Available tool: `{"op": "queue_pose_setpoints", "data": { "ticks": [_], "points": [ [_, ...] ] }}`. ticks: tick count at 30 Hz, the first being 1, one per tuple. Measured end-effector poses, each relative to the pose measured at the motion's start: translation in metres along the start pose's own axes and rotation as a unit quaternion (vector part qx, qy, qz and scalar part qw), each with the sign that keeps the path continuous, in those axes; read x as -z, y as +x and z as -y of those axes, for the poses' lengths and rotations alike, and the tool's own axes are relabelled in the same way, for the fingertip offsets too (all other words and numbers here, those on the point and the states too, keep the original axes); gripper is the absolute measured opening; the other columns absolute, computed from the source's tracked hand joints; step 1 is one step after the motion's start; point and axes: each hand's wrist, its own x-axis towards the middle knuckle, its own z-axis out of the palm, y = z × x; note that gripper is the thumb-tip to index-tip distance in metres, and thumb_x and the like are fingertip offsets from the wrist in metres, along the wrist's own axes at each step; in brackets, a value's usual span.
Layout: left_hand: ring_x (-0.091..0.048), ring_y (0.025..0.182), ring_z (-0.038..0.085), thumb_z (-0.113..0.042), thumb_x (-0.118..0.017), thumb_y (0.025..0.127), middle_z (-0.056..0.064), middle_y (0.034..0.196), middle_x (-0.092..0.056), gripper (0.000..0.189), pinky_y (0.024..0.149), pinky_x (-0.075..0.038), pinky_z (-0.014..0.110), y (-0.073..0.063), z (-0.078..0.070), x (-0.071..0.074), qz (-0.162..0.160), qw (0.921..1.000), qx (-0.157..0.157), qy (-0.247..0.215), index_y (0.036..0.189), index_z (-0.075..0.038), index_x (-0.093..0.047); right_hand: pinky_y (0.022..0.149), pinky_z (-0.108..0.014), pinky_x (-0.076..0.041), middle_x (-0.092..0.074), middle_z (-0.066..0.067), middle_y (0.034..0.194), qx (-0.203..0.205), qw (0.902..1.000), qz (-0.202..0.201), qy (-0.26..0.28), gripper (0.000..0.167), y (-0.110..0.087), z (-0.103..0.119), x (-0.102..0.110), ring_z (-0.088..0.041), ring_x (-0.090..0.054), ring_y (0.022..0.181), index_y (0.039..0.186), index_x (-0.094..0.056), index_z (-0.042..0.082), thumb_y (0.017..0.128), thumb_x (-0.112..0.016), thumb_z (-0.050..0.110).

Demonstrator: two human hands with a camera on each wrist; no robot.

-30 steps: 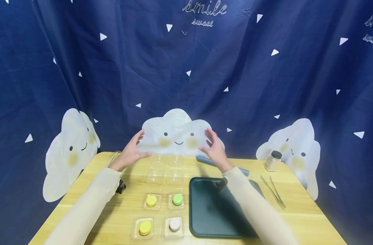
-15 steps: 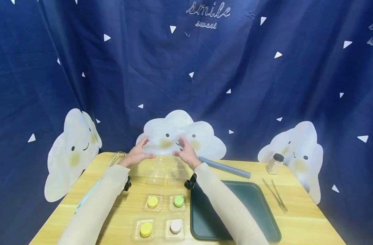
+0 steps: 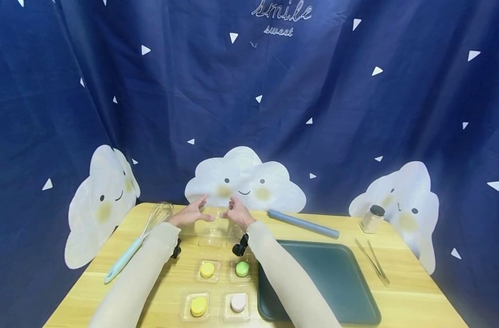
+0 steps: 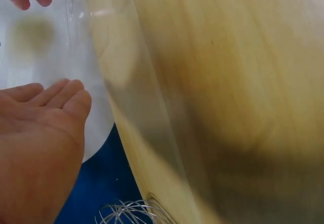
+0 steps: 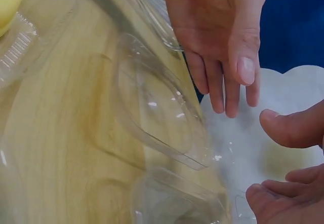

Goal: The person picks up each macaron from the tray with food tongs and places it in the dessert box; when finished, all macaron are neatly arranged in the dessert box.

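Both hands hover close together over the back of the wooden table, near several clear plastic box pieces (image 3: 210, 240). My left hand (image 3: 192, 215) is spread, thumb apart from straight fingers, and holds nothing. My right hand (image 3: 239, 214) faces it, and the right wrist view shows a gap between its thumb and fingers. In that view a clear plastic shell (image 5: 169, 150) sits below the hands. Nearer the front, small clear boxes each carry one macaron: a yellow macaron (image 3: 207, 269), a green macaron (image 3: 242, 269), another yellow macaron (image 3: 198, 306) and a pale pink macaron (image 3: 238, 302).
A dark green tray (image 3: 327, 278) lies right of the boxes, partly under the right sleeve. Behind it is a blue-grey rolling pin (image 3: 303, 223). Tongs (image 3: 372, 262) and a black-lidded jar (image 3: 372, 219) stand at the right, a whisk (image 3: 130, 255) at the left.
My right hand has come leftward from above the rolling pin to close by the left hand. Both hands have dropped lower toward the clear plastic pieces; the left shifted slightly right, uncovering the whisk.
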Motion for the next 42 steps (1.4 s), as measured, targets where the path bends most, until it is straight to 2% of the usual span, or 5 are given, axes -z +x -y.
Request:
{"op": "queue_pose_setpoints", "data": {
  "ticks": [15,22,34,38,42],
  "points": [
    [-0.015,0.154,0.049,-0.028,-0.071,0.092,0.033,0.166,-0.010,0.103,0.128,-0.018,0.057,0.010,0.011,-0.004,0.026,0.9996,0.003,0.014,0.158,0.011,-0.003,0.123,-0.049,-0.036,-0.040,-0.022,0.159,-0.030,0.9980,-0.048,-0.030,0.088,0.001,0.000,-0.004,-0.040,-0.041,0.146,0.159,-0.026,0.003,0.084,-0.073,0.000],
    [-0.024,0.152,0.049,-0.030,-0.074,0.089,0.038,0.158,-0.028,0.078,0.126,-0.024,0.059,0.010,0.013,-0.006,0.015,0.9991,-0.009,0.039,0.144,0.011,-0.037,0.121,-0.051,-0.038,-0.045,-0.024,0.155,-0.040,0.9960,-0.049,-0.062,0.085,0.000,-0.002,-0.005,-0.042,-0.044,0.143,0.157,-0.028,-0.001,0.085,-0.074,0.004],
    [-0.027,0.151,0.048,-0.032,-0.076,0.087,0.037,0.158,-0.031,0.095,0.126,-0.026,0.057,0.013,0.018,-0.008,0.011,0.9995,-0.003,0.030,0.154,0.012,-0.024,0.121,-0.055,-0.037,-0.044,-0.026,0.155,-0.062,0.9939,-0.035,-0.085,0.078,0.002,-0.005,-0.008,-0.045,-0.042,0.144,0.154,-0.033,-0.005,0.088,-0.073,0.007],
    [-0.049,0.131,0.040,-0.031,-0.076,0.086,0.031,0.135,-0.051,0.075,0.114,-0.041,0.049,0.014,0.017,-0.009,0.005,0.9992,-0.005,0.039,0.137,0.011,-0.042,0.120,-0.055,-0.038,-0.045,-0.026,0.154,-0.065,0.9934,-0.031,-0.090,0.078,0.003,-0.007,-0.007,-0.044,-0.043,0.143,0.154,-0.034,-0.005,0.088,-0.073,0.010],
    [-0.050,0.110,0.032,-0.029,-0.076,0.086,0.023,0.117,-0.053,0.063,0.100,-0.044,0.041,0.013,0.014,-0.011,-0.004,0.9989,-0.014,0.044,0.122,0.013,-0.045,0.121,-0.053,-0.037,-0.045,-0.024,0.155,-0.066,0.9941,-0.022,-0.083,0.078,0.005,-0.007,-0.006,-0.043,-0.043,0.144,0.154,-0.033,-0.005,0.089,-0.072,0.011]
  ]
}}
